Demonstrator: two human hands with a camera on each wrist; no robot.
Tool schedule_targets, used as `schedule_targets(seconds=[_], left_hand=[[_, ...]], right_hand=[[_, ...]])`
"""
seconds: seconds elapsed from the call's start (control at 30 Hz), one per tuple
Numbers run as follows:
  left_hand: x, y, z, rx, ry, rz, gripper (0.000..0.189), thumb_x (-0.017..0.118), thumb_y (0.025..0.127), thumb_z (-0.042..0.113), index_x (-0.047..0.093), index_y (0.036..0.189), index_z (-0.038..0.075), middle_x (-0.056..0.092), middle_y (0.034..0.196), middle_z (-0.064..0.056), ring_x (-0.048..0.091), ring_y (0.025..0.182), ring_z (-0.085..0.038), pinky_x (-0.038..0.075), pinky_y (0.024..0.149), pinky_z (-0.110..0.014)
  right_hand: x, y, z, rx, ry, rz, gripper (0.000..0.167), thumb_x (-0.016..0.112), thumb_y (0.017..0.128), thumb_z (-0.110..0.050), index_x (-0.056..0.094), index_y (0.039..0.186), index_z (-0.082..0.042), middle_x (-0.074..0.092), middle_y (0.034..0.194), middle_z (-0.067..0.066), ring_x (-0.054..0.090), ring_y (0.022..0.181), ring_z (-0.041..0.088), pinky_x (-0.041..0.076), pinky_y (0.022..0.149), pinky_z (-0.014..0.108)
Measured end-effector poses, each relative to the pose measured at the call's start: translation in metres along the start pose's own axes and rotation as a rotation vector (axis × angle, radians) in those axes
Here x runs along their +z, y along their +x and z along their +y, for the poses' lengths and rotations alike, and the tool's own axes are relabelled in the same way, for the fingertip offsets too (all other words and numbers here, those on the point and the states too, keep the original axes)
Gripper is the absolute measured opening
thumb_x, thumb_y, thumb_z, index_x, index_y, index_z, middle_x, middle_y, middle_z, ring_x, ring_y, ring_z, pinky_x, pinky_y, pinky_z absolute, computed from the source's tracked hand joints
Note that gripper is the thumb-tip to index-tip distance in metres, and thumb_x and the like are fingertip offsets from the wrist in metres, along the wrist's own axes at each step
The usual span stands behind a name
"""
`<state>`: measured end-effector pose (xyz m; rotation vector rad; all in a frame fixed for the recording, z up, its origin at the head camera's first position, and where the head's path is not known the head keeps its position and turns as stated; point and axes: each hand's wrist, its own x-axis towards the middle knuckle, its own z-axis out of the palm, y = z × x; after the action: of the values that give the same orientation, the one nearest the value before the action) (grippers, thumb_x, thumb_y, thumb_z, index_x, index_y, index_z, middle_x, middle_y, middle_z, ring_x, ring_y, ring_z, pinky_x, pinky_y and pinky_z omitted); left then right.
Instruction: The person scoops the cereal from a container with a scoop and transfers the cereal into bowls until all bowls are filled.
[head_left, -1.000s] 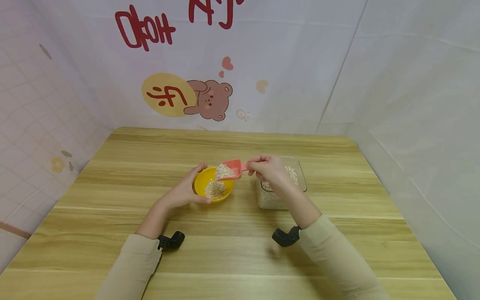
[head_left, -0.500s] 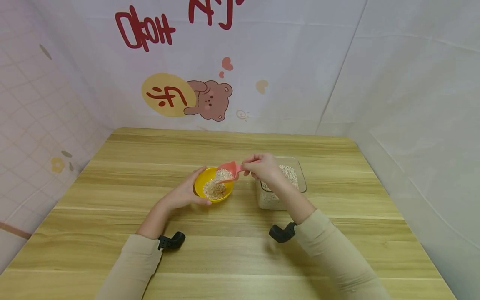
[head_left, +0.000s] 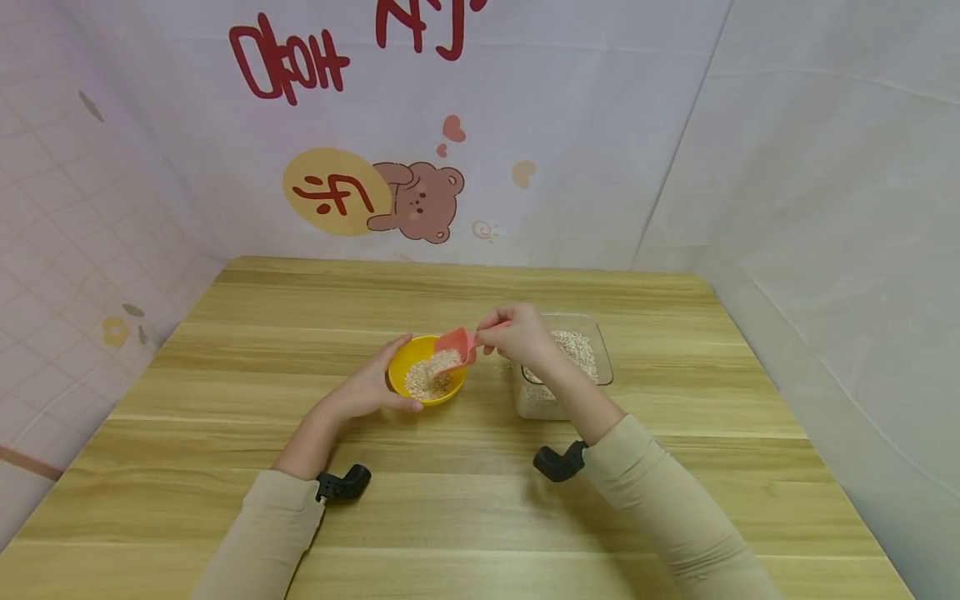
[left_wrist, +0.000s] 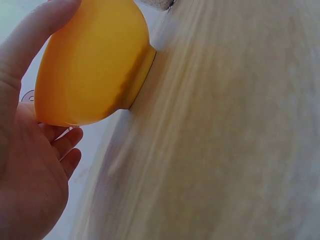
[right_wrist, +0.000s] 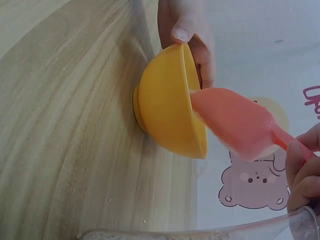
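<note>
In the head view, a yellow bowl (head_left: 402, 358) stands on the table with pale flakes like rolled oats (head_left: 422, 382) in it. My left hand (head_left: 363, 389) holds the bowl from its left side, thumb near the front and fingers round the back, as the bowl's outer wall (left_wrist: 95, 60) shows in the left wrist view. My right hand (head_left: 517, 335) pinches the handle of a pink scoop (head_left: 454, 340). The scoop tilts down over the bowl's right rim, and oats slide from its lip. From the right wrist, the scoop's underside (right_wrist: 237, 122) overlaps the bowl's mouth.
Right of the bowl, beneath my right forearm, stands a clear square container (head_left: 542, 405) of oats. A few crumbs lie on the wooden table (head_left: 450, 500) between them. White printed curtains (head_left: 585, 125) rise behind the table and at its sides.
The right hand has moved slightly left and tipped the scoop further down into the bowl. Oats have slid off it, and the pile in the bowl has spread. The left hand and bowl have stayed put.
</note>
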<state>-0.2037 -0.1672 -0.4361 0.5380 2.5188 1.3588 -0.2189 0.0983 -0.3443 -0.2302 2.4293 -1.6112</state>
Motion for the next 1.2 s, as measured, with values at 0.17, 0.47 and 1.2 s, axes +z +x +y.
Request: schedule_targets(seconds=[0.17,0.47,1.2], left_hand=[[0.000,0.000,0.000,0.008,-0.010,0.000,0.118,0.089,0.063,0.035,0.016,0.153,0.010,0.020,0.155,-0.016,0.023,0.138,-0.035,0.019,0.109,-0.057],[0.000,0.000,0.001,0.007,-0.025,-0.001,0.118,0.089,0.063,0.033,0.016,0.153,0.009,0.020,0.155,-0.016,0.023,0.138,-0.035,0.019,0.109,-0.056],[0.000,-0.001,0.001,0.004,-0.014,0.001,0.120,0.089,0.063,0.035,0.015,0.153,0.009,0.017,0.156,-0.015,0.022,0.138,-0.036,0.020,0.108,-0.059]], right_hand=[[0.000,-0.001,-0.002,-0.024,-0.045,0.010,0.006,0.071,0.078,-0.008,0.069,0.082,-0.004,0.067,0.071,0.013,0.057,0.061,0.018,0.042,0.050,0.023],[-0.003,-0.003,-0.005,-0.043,-0.138,0.039,0.006,0.071,0.077,-0.009,0.069,0.081,-0.005,0.068,0.072,0.013,0.057,0.062,0.022,0.041,0.051,0.025],[-0.009,-0.010,0.007,0.009,0.041,0.082,0.008,0.071,0.081,-0.008,0.069,0.088,-0.004,0.068,0.076,0.015,0.051,0.055,0.013,0.038,0.047,0.021]])
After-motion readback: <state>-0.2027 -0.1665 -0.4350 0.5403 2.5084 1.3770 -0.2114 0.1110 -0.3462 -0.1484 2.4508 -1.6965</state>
